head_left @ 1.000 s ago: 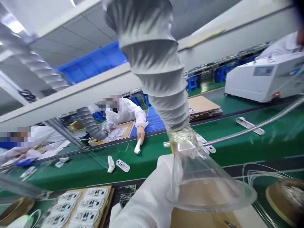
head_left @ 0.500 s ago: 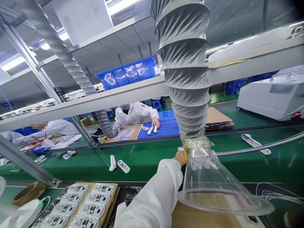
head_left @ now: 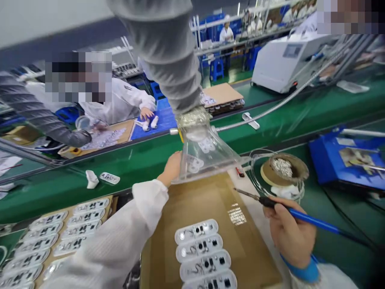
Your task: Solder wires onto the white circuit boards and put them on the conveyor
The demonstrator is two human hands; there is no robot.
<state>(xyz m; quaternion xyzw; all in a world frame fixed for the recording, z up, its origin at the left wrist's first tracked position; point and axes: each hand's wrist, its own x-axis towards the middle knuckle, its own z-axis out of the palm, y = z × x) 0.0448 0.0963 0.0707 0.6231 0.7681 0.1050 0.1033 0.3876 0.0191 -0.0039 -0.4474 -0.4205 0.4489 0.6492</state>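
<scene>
My left hand (head_left: 171, 169) reaches forward and rests against the rim of a clear plastic fume hood (head_left: 207, 154) that hangs from a grey ribbed duct (head_left: 168, 52); its fingers are hidden behind the hood. My right hand (head_left: 288, 235) is closed round a blue-handled soldering iron (head_left: 285, 208), tip pointing left over a brown cardboard sheet (head_left: 207, 200). Several white oblong circuit parts (head_left: 201, 251) lie in a column on the cardboard in front of me.
A tray of more white parts (head_left: 51, 237) lies at lower left. A round solder-wire stand (head_left: 284, 170) sits right of the hood. A green conveyor belt (head_left: 132, 160) carries loose white pieces (head_left: 99, 178). Other people in white coats work across the belt. A white machine (head_left: 285, 60) stands far right.
The view has tipped down to the bench. My left hand has moved from the hood's neck to its lower rim. My right hand with the soldering iron has come into sight.
</scene>
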